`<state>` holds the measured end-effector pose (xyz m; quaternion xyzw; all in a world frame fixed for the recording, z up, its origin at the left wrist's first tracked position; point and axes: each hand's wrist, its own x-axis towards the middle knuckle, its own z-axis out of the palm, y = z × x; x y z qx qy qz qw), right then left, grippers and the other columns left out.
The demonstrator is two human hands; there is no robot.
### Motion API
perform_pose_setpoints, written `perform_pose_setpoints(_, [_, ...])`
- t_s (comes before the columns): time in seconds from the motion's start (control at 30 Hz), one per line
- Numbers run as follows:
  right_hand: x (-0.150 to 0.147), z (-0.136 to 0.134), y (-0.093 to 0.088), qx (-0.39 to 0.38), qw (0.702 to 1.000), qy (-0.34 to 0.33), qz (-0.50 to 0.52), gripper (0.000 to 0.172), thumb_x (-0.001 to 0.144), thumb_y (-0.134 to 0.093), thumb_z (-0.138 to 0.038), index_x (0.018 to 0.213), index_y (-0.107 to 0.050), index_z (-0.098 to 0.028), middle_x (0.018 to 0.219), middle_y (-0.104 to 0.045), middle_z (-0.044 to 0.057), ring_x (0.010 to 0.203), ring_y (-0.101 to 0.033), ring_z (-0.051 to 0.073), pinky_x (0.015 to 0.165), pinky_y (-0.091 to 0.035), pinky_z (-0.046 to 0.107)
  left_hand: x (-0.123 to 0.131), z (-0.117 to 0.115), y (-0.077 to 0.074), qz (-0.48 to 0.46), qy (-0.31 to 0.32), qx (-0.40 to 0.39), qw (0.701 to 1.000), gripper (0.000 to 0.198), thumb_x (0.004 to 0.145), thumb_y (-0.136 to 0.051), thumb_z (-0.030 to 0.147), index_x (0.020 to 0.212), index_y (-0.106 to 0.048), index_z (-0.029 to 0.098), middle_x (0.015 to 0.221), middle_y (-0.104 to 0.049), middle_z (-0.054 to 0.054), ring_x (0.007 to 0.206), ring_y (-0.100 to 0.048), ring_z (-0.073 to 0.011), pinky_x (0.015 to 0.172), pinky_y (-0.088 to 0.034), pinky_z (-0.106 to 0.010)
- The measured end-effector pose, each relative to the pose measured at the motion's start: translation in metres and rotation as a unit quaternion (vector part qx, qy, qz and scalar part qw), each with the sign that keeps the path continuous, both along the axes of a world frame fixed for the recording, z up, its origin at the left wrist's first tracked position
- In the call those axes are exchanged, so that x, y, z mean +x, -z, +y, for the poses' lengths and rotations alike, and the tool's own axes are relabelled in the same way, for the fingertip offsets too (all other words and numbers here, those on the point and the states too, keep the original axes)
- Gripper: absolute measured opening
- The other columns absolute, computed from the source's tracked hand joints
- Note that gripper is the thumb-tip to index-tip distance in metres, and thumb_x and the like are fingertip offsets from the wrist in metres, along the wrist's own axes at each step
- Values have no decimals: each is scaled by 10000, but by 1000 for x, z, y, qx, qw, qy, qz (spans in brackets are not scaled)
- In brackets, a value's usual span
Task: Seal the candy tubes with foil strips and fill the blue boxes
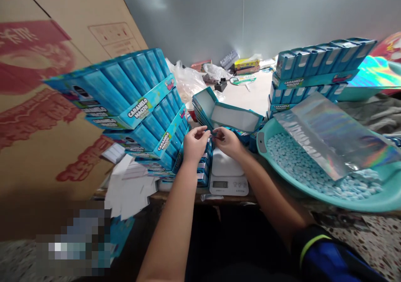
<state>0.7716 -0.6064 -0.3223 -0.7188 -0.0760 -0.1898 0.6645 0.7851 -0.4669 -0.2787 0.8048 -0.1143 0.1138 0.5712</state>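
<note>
My left hand (196, 143) and my right hand (230, 142) are close together above the row of small blue boxes (202, 171) beside the white digital scale (229, 185). Both have thumb and fingers pinched. What they hold is too small to name; something dark shows at the right fingertips. Just beyond them, open blue display boxes with pale insides (233, 117) lie tilted. Stacked blue "Caramelo Macizo" display boxes (138, 110) rise on the left, filled with narrow boxes. A similar stack (313, 81) stands at the back right.
On the right, a turquoise basin (271, 165) holds pale blue candies under a silvery plastic bag (338, 135). White paper pieces (130, 186) lie at the left table edge. A large cardboard box (46, 119) fills the far left. Plastic bags (188, 79) lie at the back.
</note>
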Motion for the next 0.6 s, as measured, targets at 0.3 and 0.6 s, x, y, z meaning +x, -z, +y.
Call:
perform_pose_setpoints(0.3, [17,2,10,107,994,-2,32,294,702,-706,-492,727,-677,-200,666,-586,-8,670,-525,161,601,-402,269,36,-4,-15,-22,-48,34,998,249,760,-691,257,975,-739,142,858,-736,-82,786,-690,-196,771,-562,-327])
perform_pose_setpoints(0.6, [31,10,14,232,968,-15,93,430,598,-782,-523,863,-714,-191,635,-639,-15,579,-566,139,584,-461,277,39,3,-6,-99,-75,122,985,160,740,-583,107,802,-706,189,898,-681,-80,862,-657,-231,890,-527,-374])
